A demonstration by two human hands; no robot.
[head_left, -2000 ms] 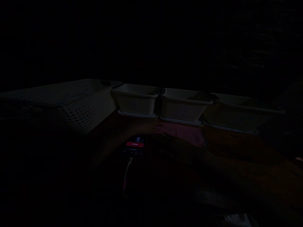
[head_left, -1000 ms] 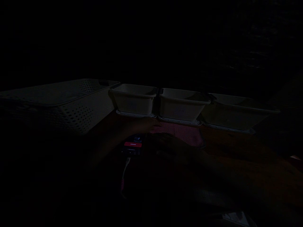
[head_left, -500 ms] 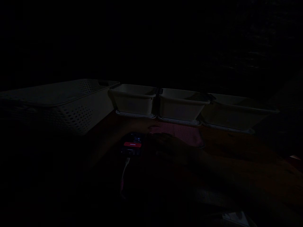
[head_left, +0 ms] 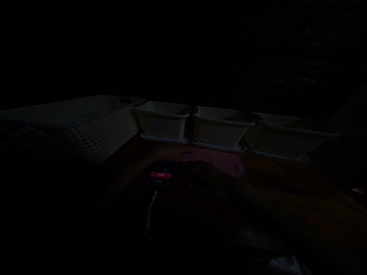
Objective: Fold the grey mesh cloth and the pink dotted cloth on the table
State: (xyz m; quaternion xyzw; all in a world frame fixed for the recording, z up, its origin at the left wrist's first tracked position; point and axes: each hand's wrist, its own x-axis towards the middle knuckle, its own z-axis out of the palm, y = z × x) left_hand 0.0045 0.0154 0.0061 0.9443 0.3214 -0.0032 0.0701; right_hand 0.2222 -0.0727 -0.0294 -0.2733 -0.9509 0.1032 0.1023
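Note:
The scene is very dark, and both hands show only as dim shapes. My left hand [head_left: 171, 153] reaches in from the left, lying flat just beyond a phone [head_left: 159, 175], with its fingers stretched toward a pink cloth [head_left: 223, 160]. From the right comes my right hand [head_left: 202, 172], low and flat over the cloth's near left edge, its fingers pointing left. Nothing can be made out in either hand. The phone's screen is lit with a red bar, and a white cable [head_left: 150, 208] runs from its near end.
A large perforated basket [head_left: 120, 120] stands at the left. Along the back are a left bin [head_left: 163, 126], a middle bin [head_left: 219, 131] and a right bin [head_left: 281, 141], each on a pale base. Brown tabletop [head_left: 275, 172] shows at the right. A pale object [head_left: 285, 264] lies at the bottom edge.
Almost nothing differs. The view has shifted very slightly, and both hands stay about where they were beside the phone and the cloth.

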